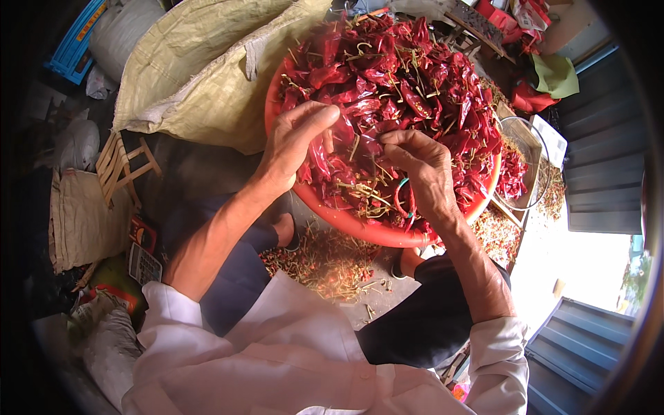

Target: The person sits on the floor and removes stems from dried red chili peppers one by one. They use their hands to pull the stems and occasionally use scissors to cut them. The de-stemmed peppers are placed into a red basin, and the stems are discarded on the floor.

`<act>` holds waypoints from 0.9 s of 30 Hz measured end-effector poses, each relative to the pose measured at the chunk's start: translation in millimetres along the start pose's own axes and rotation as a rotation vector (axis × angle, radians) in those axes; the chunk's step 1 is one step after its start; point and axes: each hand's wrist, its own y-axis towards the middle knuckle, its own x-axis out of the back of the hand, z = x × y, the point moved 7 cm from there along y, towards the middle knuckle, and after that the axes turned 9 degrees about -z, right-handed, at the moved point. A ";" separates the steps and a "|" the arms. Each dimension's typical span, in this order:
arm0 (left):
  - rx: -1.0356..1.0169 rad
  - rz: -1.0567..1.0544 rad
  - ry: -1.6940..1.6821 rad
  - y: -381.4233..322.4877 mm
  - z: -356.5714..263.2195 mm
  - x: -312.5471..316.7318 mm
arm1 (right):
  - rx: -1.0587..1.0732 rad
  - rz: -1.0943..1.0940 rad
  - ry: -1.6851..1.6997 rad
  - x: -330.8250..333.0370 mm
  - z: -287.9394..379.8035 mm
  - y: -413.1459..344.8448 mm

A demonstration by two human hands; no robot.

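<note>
A wide red plastic basin (358, 231) is heaped with dried red chili peppers (415, 67), many with pale stems. My left hand (298, 142) is over its near left part, thumb and curled fingers around a slightly blurred dried chili (343, 127). To the right, my right hand (425, 166) pinches with thumb and forefinger at the edge of a dark chili (370, 147); whether both hands hold one pepper is unclear. Below my right palm shows a red and teal loop handle (402, 199), perhaps of scissors, partly hidden by the hand.
A large yellowish woven sack (218, 114) gapes at the upper left, beside a small wooden folding stool (122, 166). Stems and chili scraps (332, 264) litter the floor between my feet. Right of the basin are a wooden frame (531, 176) and a wire hoop (544, 184).
</note>
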 end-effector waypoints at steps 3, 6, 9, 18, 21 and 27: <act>0.177 -0.023 -0.196 0.1 9.6 2.4 | -0.093 -0.001 0.132 -2.0 -5.0 2.8; 0.227 -0.030 -0.219 0.6 13.3 4.8 | -0.094 0.046 0.283 -7.3 -4.4 1.9; 0.170 -0.017 -0.144 1.6 13.0 4.2 | -0.161 -0.011 0.342 -6.3 -11.6 1.9; -0.164 0.177 0.349 -14.1 0.6 -19.4 | -0.309 0.019 0.492 -13.4 -19.8 -3.0; -0.260 0.152 0.433 -18.1 -8.2 -24.8 | -0.295 0.093 0.522 -20.8 -17.0 -8.5; -0.288 0.139 0.322 -20.7 -10.4 -32.2 | -0.182 0.094 0.100 -20.1 -9.7 -26.3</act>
